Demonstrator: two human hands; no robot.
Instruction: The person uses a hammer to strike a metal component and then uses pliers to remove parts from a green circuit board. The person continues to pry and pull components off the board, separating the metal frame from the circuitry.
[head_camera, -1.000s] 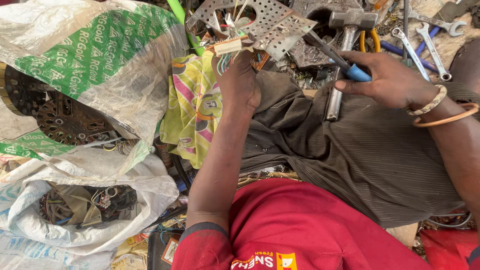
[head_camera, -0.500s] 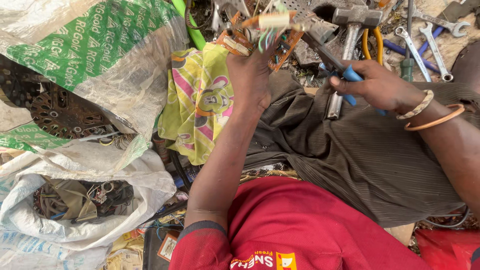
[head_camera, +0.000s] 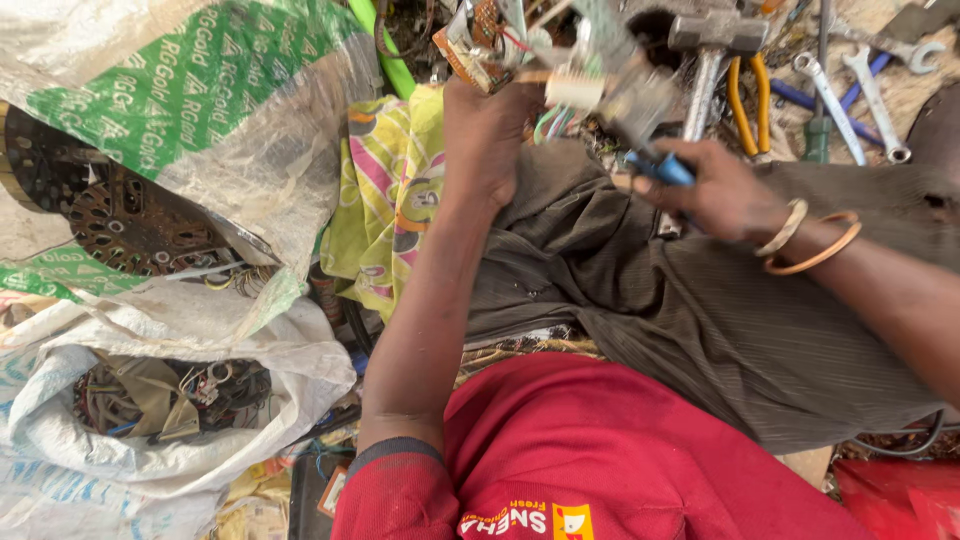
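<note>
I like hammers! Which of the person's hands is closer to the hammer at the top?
The right hand. It sits just below the hammer, holding a blue-handled tool. The left hand is farther off to the side, gripping a circuit board with wires.

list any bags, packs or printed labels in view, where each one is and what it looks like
Woven sack: top left, crumpled, translucent white with a green printed panel, lying over dark metal discs.
White sack: lower left, open, wires and scrap inside.
Shirt print: bottom centre, white and yellow on the red shirt.
Small card: bottom, beside the white sack, orange-edged, too small to tell more.
No screens or signs.
</note>
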